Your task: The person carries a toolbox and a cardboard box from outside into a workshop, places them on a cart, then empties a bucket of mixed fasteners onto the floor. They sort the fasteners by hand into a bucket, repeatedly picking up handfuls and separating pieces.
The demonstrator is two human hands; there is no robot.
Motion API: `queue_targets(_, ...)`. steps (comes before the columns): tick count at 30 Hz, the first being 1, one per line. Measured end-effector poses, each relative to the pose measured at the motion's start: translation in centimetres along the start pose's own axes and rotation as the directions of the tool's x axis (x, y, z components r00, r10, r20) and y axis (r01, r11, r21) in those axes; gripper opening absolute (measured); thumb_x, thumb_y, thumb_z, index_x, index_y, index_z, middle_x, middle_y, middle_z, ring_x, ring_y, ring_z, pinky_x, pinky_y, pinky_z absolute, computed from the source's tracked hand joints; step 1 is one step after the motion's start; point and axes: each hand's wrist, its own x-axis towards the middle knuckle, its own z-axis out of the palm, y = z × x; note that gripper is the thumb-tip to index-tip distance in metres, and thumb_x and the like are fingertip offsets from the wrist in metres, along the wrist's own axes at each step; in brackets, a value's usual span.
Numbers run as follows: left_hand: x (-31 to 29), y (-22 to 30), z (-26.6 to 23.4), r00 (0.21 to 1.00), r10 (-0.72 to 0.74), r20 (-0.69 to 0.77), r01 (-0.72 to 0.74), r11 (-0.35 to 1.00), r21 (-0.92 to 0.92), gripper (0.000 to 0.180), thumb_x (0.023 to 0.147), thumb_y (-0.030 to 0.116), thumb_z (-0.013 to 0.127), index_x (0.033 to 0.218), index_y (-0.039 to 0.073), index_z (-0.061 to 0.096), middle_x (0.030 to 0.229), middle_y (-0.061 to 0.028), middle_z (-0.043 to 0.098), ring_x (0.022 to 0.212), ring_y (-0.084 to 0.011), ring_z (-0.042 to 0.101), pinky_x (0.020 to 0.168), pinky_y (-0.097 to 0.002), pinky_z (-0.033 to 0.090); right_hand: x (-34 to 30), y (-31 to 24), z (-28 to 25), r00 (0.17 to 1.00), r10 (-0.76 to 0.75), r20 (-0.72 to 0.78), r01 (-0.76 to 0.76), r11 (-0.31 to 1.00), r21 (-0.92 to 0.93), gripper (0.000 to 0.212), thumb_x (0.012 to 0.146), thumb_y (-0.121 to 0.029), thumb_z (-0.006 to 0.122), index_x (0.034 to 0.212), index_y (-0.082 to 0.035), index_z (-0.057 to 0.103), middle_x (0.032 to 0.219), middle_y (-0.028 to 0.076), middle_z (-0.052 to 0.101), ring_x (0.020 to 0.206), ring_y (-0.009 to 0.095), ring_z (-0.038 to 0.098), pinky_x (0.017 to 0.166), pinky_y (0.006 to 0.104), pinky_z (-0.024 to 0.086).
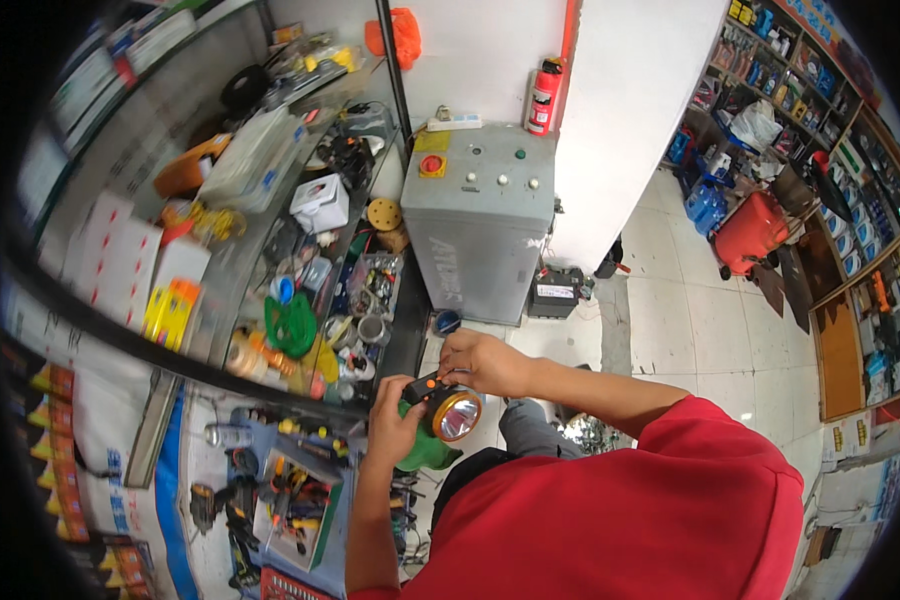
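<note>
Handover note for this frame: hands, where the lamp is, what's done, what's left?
Left hand: grips the orange-and-black hand lamp from below, lens toward the camera.
Right hand: fingers on top of the lamp at its handle end.
Green object: under the lamp, partly hidden.
Cluttered workbench to the left, grey control cabinet ahead.
Done: lamp is in hand, off the bench.
Left: cannot tell whether the lamp is lit.

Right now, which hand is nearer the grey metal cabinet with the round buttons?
The right hand. It rests on top of the orange-and-black flashlight, just below the grey metal cabinet. The left hand grips the flashlight from the lower left, farther from the cabinet.
</note>
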Motion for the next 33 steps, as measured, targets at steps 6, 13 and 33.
queue_targets(6, 15.3, -2.1, 5.9, 0.998, -0.006, -0.059, 0.01, 0.997, 0.07, 0.038, 0.085, 0.005, 0.071, 0.121, 0.003, 0.056, 0.118, -0.0188, 0.059, 0.106, -0.0428, 0.061, 0.087, -0.0453, 0.051, 5.0, 12.5, -6.1, 0.966, 0.24, -0.096, -0.252, 0.958, -0.137, 0.016, 0.081, -0.015, 0.078, 0.087, -0.002, 0.073, 0.085, 0.015, 0.065, 0.085, 0.036, 0.063, 0.076, 0.0452, 0.052)
queue_targets(13, 24.2, -1.1, 8.2, 0.989, -0.146, -0.038, 0.149, 0.983, 0.106, 0.035, 0.091, 0.009, 0.069, 0.123, 0.003, 0.056, 0.123, -0.0197, 0.058, 0.112, -0.044, 0.061, 0.089, -0.0467, 0.052, 10.0, 20.3, -12.7, 0.868, 0.484, 0.116, -0.491, 0.87, 0.041, 0.019, 0.081, -0.013, 0.081, 0.09, 0.0, 0.071, 0.091, 0.017, 0.067, 0.085, 0.038, 0.065, 0.074, 0.0423, 0.053)
queue_targets(33, 22.5, -2.0, 8.0, 0.985, -0.163, -0.054, 0.168, 0.979, 0.114, 0.037, 0.09, 0.013, 0.073, 0.122, 0.004, 0.057, 0.121, -0.0168, 0.058, 0.103, -0.0434, 0.064, 0.08, -0.0471, 0.053, 9.2, 19.7, -10.4, 0.902, 0.429, 0.051, -0.432, 0.894, 0.118, 0.009, 0.084, -0.008, 0.075, 0.091, -0.003, 0.073, 0.085, 0.014, 0.066, 0.076, 0.035, 0.066, 0.07, 0.0416, 0.054)
